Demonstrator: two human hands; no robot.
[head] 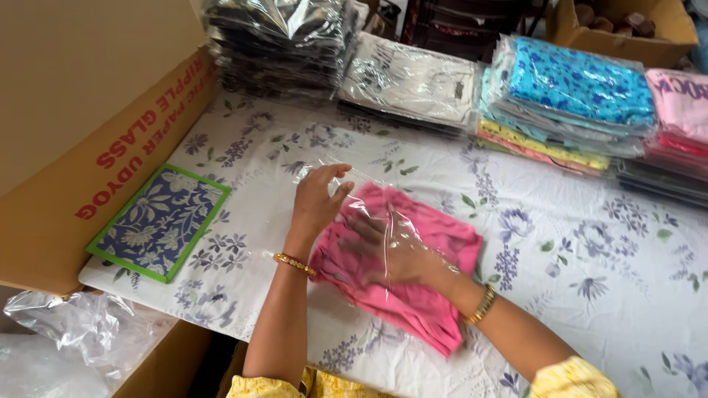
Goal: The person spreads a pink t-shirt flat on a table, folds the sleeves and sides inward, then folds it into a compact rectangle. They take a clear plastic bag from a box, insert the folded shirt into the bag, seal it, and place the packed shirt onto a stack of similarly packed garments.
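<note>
Closest to me, two forearms in yellow sleeves reach up from six o'clock, each with a gold bangle at the wrist. The right hand [383, 247] lies flat, fingers spread, inside a clear plastic bag [369, 214], pressing on a folded pink garment [413, 258] that sits on the table [590, 250] near its middle, over a white cloth printed with purple flowers. The left hand [318, 199], at about ten o'clock from the garment, is loosely open, its fingers lifting the bag's edge. Out at nine o'clock lies a green-framed board with a blue floral pattern [162, 220], beside a brown cardboard box [88, 147]. Farther off, from twelve to two o'clock, stand stacks of bagged clothes [568, 96]: dark, white, blue floral, pink.
</note>
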